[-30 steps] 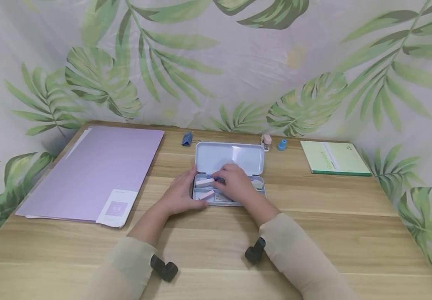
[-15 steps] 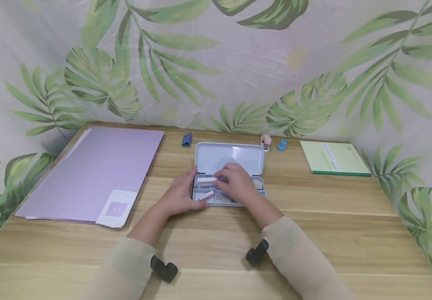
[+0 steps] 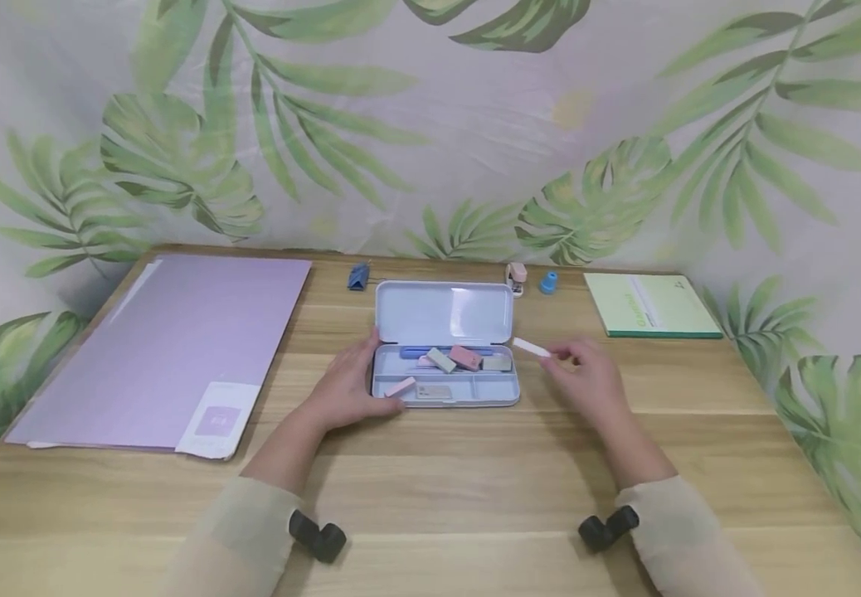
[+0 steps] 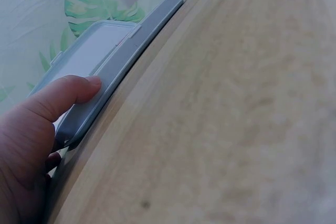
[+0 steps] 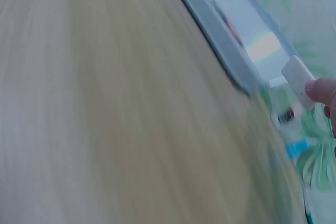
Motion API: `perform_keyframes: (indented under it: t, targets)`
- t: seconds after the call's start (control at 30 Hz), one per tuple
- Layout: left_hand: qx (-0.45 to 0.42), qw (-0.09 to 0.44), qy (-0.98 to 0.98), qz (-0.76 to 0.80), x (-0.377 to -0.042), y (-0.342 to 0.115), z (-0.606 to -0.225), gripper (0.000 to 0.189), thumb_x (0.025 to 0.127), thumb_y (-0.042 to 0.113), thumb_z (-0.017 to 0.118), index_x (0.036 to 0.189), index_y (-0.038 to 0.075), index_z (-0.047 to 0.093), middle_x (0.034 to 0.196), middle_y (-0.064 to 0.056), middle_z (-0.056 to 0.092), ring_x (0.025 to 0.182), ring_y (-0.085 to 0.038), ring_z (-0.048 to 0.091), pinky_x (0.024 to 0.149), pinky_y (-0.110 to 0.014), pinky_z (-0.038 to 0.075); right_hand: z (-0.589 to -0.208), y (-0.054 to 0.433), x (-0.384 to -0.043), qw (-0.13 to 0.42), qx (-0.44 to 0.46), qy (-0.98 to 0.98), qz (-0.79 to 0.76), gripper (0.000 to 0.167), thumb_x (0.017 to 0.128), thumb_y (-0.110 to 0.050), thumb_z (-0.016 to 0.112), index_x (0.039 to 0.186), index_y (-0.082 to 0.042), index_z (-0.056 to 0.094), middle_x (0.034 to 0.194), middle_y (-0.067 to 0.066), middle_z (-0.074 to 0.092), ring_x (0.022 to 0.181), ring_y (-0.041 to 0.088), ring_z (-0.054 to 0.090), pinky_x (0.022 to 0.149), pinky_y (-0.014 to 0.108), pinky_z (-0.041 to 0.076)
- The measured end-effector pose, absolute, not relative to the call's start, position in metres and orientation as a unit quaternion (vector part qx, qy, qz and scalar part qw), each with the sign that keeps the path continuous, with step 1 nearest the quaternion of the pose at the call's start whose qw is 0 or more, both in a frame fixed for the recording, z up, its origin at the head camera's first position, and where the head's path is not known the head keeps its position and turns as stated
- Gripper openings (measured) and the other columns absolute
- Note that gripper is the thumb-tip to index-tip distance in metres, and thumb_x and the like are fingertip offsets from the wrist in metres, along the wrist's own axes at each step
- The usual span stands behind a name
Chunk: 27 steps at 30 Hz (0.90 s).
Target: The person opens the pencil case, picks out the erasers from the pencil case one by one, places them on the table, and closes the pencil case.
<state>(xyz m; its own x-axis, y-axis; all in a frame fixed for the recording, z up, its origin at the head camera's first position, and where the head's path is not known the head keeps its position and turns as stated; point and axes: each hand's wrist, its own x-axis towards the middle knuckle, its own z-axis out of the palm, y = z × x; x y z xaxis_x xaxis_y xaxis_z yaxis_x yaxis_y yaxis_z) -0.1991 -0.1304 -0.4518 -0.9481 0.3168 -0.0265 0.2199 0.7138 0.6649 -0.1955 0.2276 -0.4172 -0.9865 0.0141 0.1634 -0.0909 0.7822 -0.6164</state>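
A light blue pencil case [image 3: 430, 311] lies with its lid raised in the head view. My left hand [image 3: 344, 385] grips its left end, the thumb [image 4: 73, 90] pressing the front wall in the left wrist view. To the right of the case, my right hand [image 3: 591, 383] pinches a flat white eraser [image 3: 531, 347], also seen in the right wrist view as a white block [image 5: 297, 80]. Inside the case are a blue pen [image 3: 419, 352], a pink eraser [image 3: 465, 357], a green eraser [image 3: 441, 360] and several other small blocks.
A purple folder [image 3: 177, 348] covers the table's left side. Behind the case are a dark blue small item [image 3: 358, 277], a pink stapler [image 3: 516, 279] and a blue cone-like piece [image 3: 548, 283]. A green notebook [image 3: 650, 305] lies at the back right.
My right hand has lifted the white eraser out of the case's rear compartment and moved right with it. My left hand keeps its grip on the case. The head view has shifted slightly.
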Motion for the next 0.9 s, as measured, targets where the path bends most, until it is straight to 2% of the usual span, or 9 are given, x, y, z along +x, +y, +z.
perform_keyframes:
  t: [0.1,0.33,0.57,0.9]
  targets:
    - [0.141,0.071,0.924,0.347,-0.199,-0.132,-0.452,0.125,0.068,0.053,0.080,0.158,0.009,0.005,0.161,-0.019,0.024,0.148,-0.041,0.022,0.120,-0.057,0.021,-0.425,0.250,-0.194,0.096,0.001,-0.947,0.307,0.022,0.089,-0.021,0.068,0.105,-0.005,0.072,0.097,0.011,0.064,0.092,0.028,0.056,0.079,0.037,0.044]
    - [0.142,0.075,0.925,0.345,-0.199,-0.131,-0.452,0.125,0.069,0.055,0.079,0.158,0.009,0.005,0.162,-0.018,0.022,0.149,-0.041,0.020,0.120,-0.058,0.020,-0.440,0.273,-0.192,0.088,-0.011,-0.958,0.273,0.023,0.089,-0.022,0.069,0.104,-0.005,0.073,0.093,0.011,0.063,0.087,0.025,0.052,0.072,0.031,0.040]
    - [0.143,0.076,0.924,0.346,-0.199,-0.130,-0.450,0.125,0.069,0.055,0.078,0.158,0.009,0.004,0.162,-0.018,0.021,0.149,-0.041,0.020,0.120,-0.058,0.019,-0.446,0.277,-0.191,0.063,-0.002,-0.952,0.298,0.023,0.088,-0.023,0.072,0.102,-0.005,0.072,0.101,0.014,0.066,0.089,0.025,0.056,0.075,0.032,0.043]
    - [0.144,0.080,0.924,0.344,-0.199,-0.130,-0.450,0.124,0.070,0.054,0.078,0.158,0.008,0.005,0.162,-0.019,0.021,0.149,-0.041,0.019,0.121,-0.058,0.017,-0.445,0.271,-0.189,0.055,-0.015,-0.945,0.323,0.032,0.089,-0.026,0.070,0.112,-0.004,0.070,0.098,0.013,0.064,0.090,0.024,0.055,0.077,0.032,0.044]
